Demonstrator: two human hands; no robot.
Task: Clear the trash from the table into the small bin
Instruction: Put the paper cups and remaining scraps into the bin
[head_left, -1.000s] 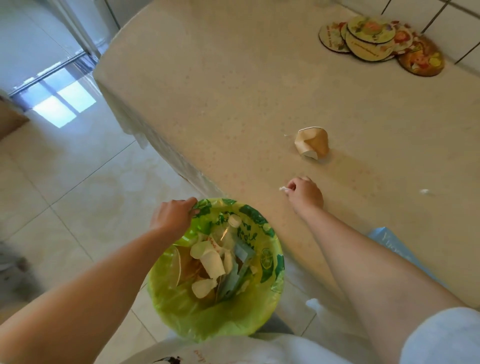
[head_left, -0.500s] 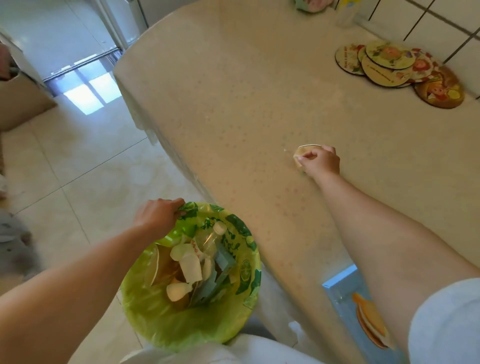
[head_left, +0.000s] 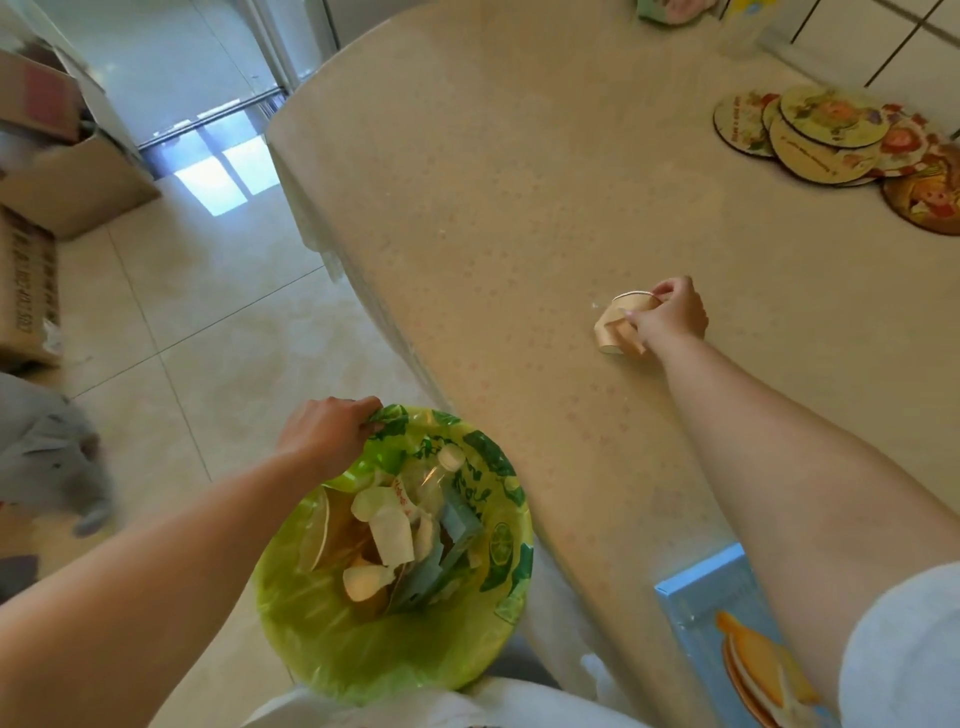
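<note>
A crumpled tan paper cup (head_left: 615, 325) lies on the beige table (head_left: 519, 208), and my right hand (head_left: 670, 314) grips it with fingers curled over its rim. The small bin (head_left: 332, 639), lined with a green bag, stands on the floor beside the table's near edge. It holds crushed paper cups, a plastic bottle and packaging. My left hand (head_left: 327, 434) grips the bag's rim at the bin's far left side.
Several round printed coasters (head_left: 831, 140) lie overlapped at the table's far right. A blue box (head_left: 727, 634) with a food picture sits at the near table edge by my right arm. Cardboard boxes (head_left: 47, 171) stand on the tiled floor at left.
My right hand reached from the table edge out to the crumpled cup and closed on it. My left hand has kept its grip on the bin's rim.
</note>
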